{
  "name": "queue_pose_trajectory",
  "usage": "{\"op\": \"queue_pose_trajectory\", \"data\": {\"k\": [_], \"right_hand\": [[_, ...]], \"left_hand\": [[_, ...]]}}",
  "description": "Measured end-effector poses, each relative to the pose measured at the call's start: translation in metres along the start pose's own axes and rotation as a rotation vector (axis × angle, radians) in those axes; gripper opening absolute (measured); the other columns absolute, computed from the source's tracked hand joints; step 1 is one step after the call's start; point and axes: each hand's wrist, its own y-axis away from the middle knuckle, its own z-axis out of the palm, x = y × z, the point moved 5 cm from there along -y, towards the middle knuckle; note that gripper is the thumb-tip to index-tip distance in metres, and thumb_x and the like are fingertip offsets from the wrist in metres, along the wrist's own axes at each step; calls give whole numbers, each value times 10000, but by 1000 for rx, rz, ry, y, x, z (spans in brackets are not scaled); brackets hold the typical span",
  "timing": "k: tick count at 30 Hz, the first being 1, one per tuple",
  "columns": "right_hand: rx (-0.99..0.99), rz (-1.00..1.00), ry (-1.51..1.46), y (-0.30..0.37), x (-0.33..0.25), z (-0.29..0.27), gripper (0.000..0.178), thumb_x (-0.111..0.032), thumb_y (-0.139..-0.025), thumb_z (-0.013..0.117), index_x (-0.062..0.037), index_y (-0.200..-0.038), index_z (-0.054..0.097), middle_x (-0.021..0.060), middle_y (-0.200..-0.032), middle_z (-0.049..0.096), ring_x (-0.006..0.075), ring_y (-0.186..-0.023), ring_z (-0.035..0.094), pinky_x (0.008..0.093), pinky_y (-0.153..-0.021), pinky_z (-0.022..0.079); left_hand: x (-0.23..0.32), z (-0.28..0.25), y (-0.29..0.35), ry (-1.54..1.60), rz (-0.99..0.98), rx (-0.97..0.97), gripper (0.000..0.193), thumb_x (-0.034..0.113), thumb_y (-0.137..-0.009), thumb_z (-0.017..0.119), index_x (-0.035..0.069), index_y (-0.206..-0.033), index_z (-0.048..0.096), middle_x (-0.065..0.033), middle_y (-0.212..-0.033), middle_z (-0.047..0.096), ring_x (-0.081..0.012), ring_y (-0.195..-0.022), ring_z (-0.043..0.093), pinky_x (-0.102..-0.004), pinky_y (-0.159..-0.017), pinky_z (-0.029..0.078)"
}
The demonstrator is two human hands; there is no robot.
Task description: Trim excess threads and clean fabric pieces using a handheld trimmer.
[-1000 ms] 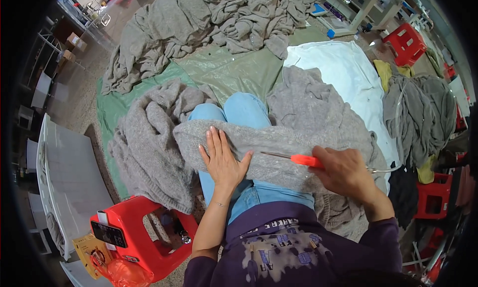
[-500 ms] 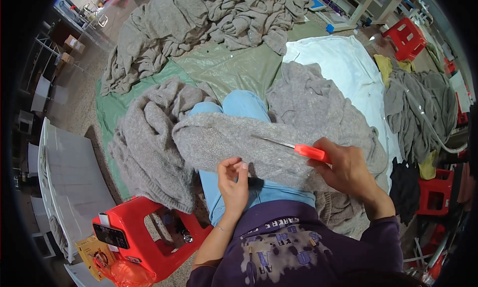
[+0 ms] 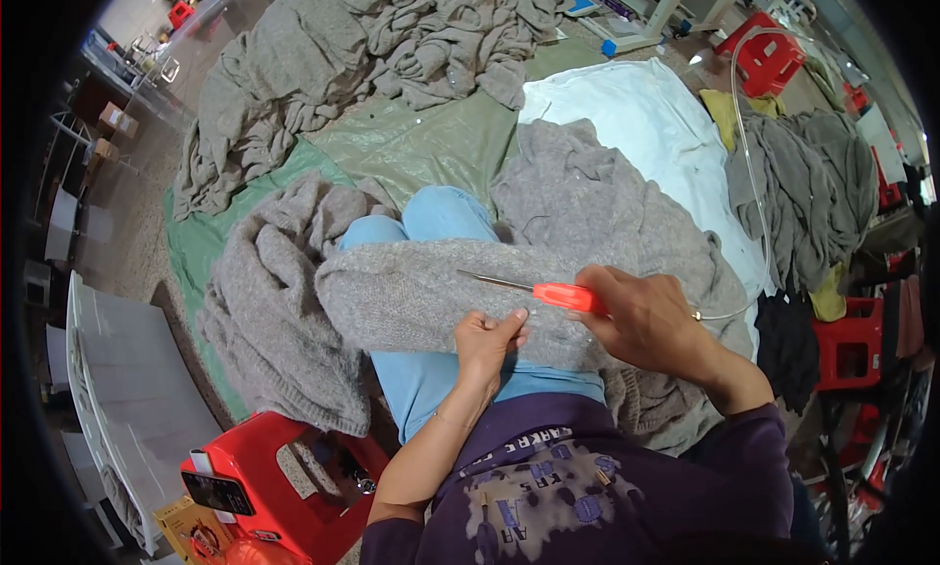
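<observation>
A grey knitted garment piece [image 3: 411,286] lies across my lap, over light-blue trousers [image 3: 436,364]. My right hand [image 3: 641,315] is closed round the orange-red handle of an awl-like tool [image 3: 568,297]. Its thin metal shaft points left and lies close over the knit; whether the tip touches is hard to tell. At the near edge of the piece, my left hand [image 3: 487,342] has its thumb and curled fingers pressed together on the knit, just below the tool's handle.
Grey knits lie heaped at my left [image 3: 284,301] and right [image 3: 607,193], with a large pile [image 3: 323,56] beyond on green sheeting [image 3: 421,139]. A white sheet [image 3: 636,105] spreads at far right. A red stool [image 3: 284,496] with a phone [image 3: 217,494] stands near left.
My left hand has moved right and closed onto the knit's near edge. The tool and my right hand sit slightly further left in view, which has shifted as a whole.
</observation>
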Motion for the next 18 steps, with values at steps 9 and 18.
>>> {"op": "queue_pose_trajectory", "data": {"k": [9,18], "right_hand": [[-174,56,115,14,5,-19,242,-201,-800,666,-88,-918,487,103,-723,626,330,-624,609,426,-516,432],[-114,33,229,41,11,-55,200,-170,-775,660,-76,-847,499,92,-620,573,326,-551,576,431,-476,419]], "left_hand": [[-8,-11,-17,42,102,49,377,-19,-819,691,113,-665,373,-78,-671,576,-183,-594,642,-292,-558,584],[0,-10,-13,92,86,46,344,-52,-848,637,102,-671,385,-121,-715,606,-299,-778,704,-279,-579,586]]}}
